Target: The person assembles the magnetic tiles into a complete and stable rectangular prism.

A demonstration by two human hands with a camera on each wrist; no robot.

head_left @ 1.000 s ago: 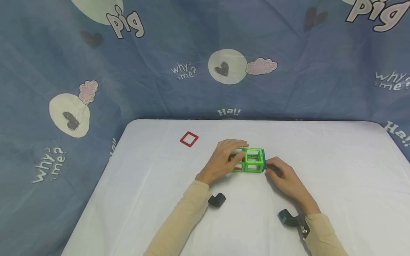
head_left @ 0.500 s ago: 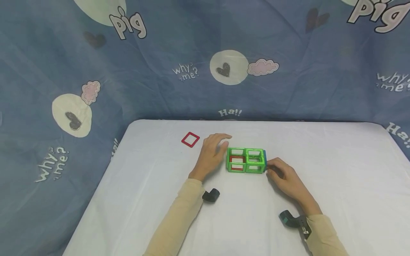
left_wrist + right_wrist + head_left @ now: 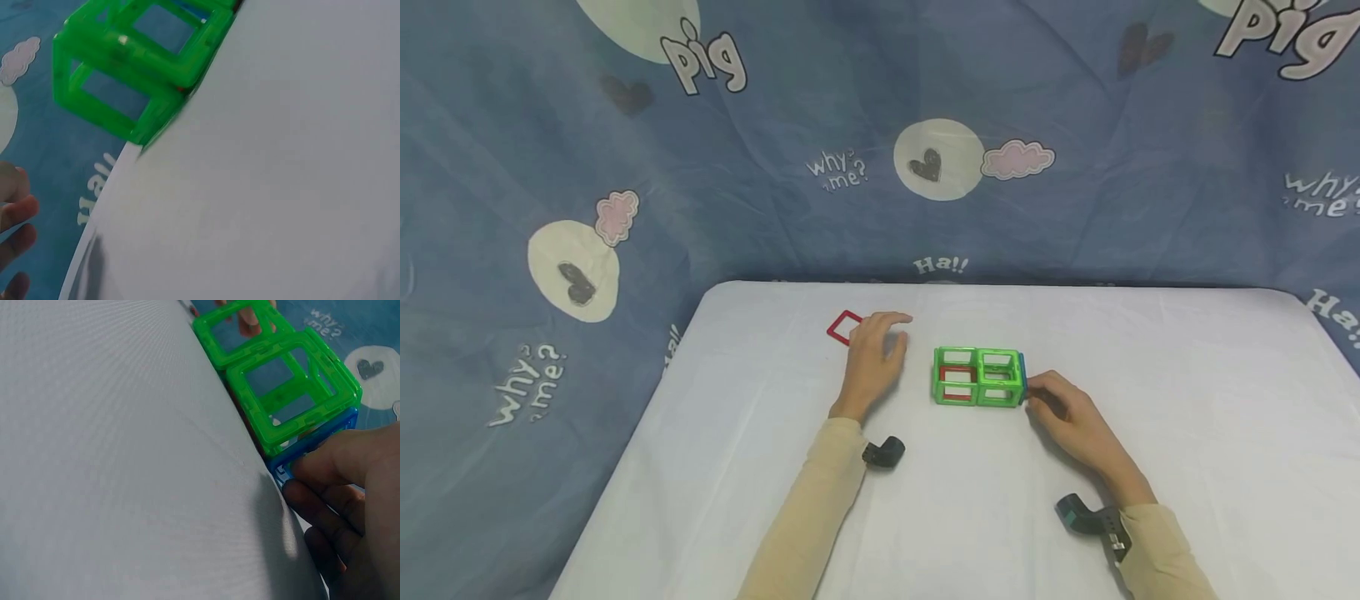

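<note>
A block of green magnetic tiles (image 3: 977,375), two cubes long, lies on the white table, with red edges showing inside its left cube. A blue square magnetic tile (image 3: 315,439) stands against its right end. There my right hand (image 3: 1078,425) pinches the blue tile with thumb and forefinger. Left of the block, my left hand (image 3: 868,362) holds nothing, its fingers loosely bent. It overlaps part of a red square magnetic tile (image 3: 837,322) in the head view. In the left wrist view only the fingertips (image 3: 22,240) show at the left edge.
The white-covered table (image 3: 970,517) ends at a blue printed cloth (image 3: 760,167) behind it. Each wrist wears a dark camera: the left one (image 3: 886,452) and the right one (image 3: 1078,514).
My left hand has let go of the left end of the green block and moved left to the red tile. My right hand stays at the blue tile.
</note>
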